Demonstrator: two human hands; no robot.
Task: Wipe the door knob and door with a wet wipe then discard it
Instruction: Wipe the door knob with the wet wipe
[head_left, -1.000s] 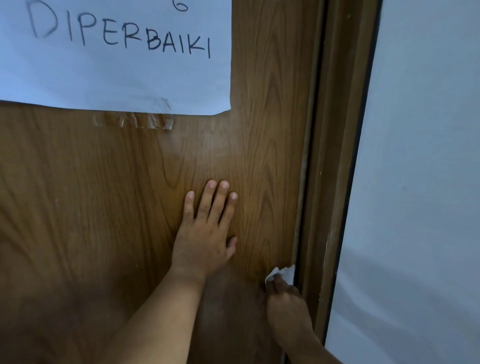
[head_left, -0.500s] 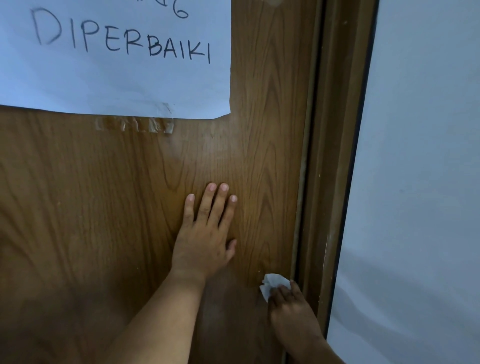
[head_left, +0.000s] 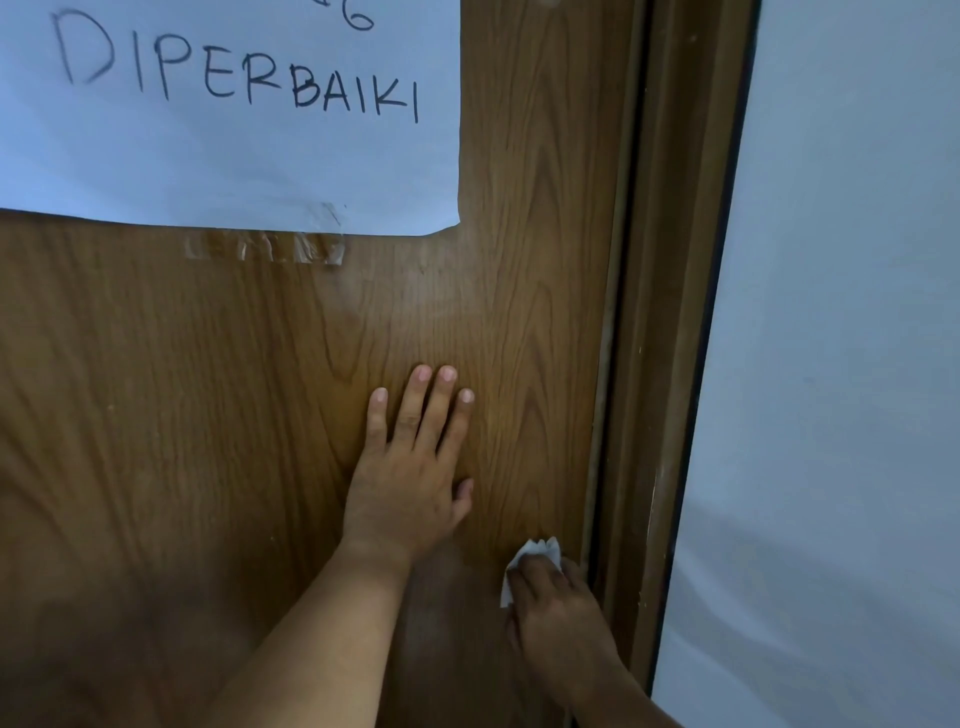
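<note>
Head view shows a brown door (head_left: 208, 415) with a smooth wood-grain surface that fills most of the picture, and its darker frame (head_left: 670, 312) stands at the right, next to a pale plain wall (head_left: 841, 364). A white paper sheet (head_left: 234, 166) with the handwritten word "DIPERBAIKI" is fixed on the upper door with clear, wrinkled tape (head_left: 265, 247). The left hand (head_left: 410, 478) lies flat on the door, fingers straight and close together, holding nothing. The right hand (head_left: 561, 613) is lower, near the door edge, and its fingers press a crumpled white wet wipe (head_left: 530, 558) against the wood. The wipe shows above and left of the fingertips, just beside the frame.
</note>
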